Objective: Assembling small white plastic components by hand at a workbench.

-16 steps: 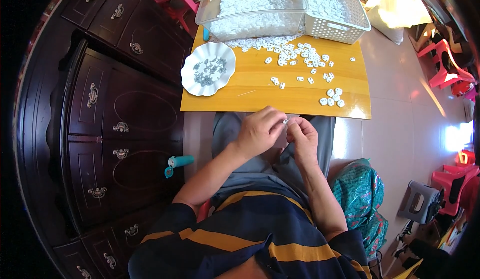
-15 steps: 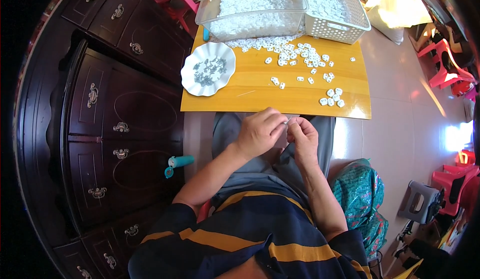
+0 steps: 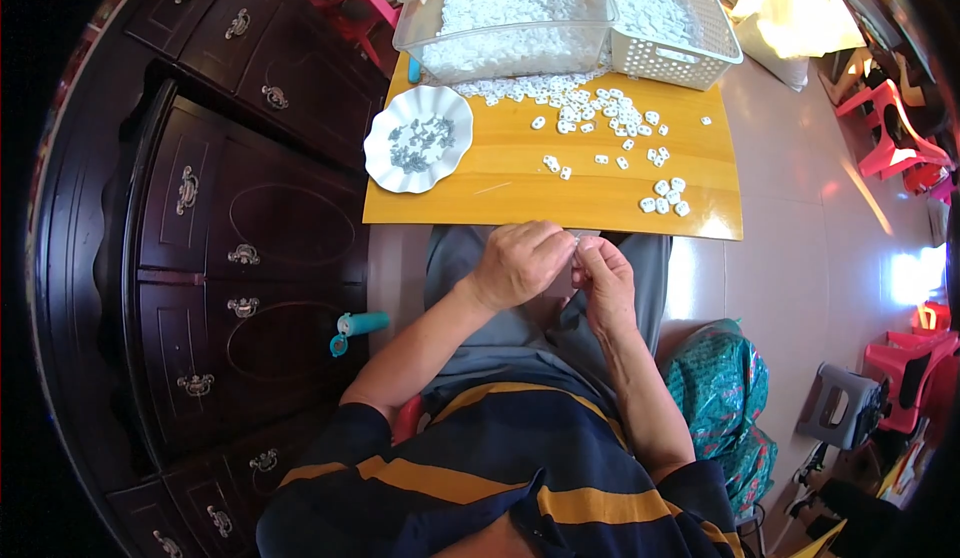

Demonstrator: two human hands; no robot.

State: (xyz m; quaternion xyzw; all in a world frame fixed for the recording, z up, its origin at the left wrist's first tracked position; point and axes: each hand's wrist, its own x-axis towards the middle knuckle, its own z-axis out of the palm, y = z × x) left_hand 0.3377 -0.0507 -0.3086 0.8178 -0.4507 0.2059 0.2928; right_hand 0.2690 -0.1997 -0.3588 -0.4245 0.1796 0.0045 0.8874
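Note:
My left hand (image 3: 522,264) and my right hand (image 3: 604,276) meet fingertip to fingertip over my lap, just off the table's near edge. Both are closed in a pinch. A tiny pale thing shows between the fingertips, too small to name. On the wooden table (image 3: 500,210) ahead, small white pieces with dark holes (image 3: 620,110) lie scattered, and a tight group of several white pieces (image 3: 668,198) sits near the right front. A white scalloped dish (image 3: 381,148) at the left holds small grey metal parts (image 3: 422,143). A thin needle-like stick (image 3: 492,188) lies beside it.
A clear plastic bin (image 3: 505,50) and a white perforated basket (image 3: 690,66), both full of white pieces, stand at the back. Dark wooden cabinets (image 3: 270,198) line the left. A teal bottle (image 3: 362,323), a green bag (image 3: 715,383) and a grey stool (image 3: 838,405) are on the floor.
My left hand has turned slightly, its fingers curling further over the pinch. The fingertips of both hands stay together in nearly the same place. Nothing on the table has moved.

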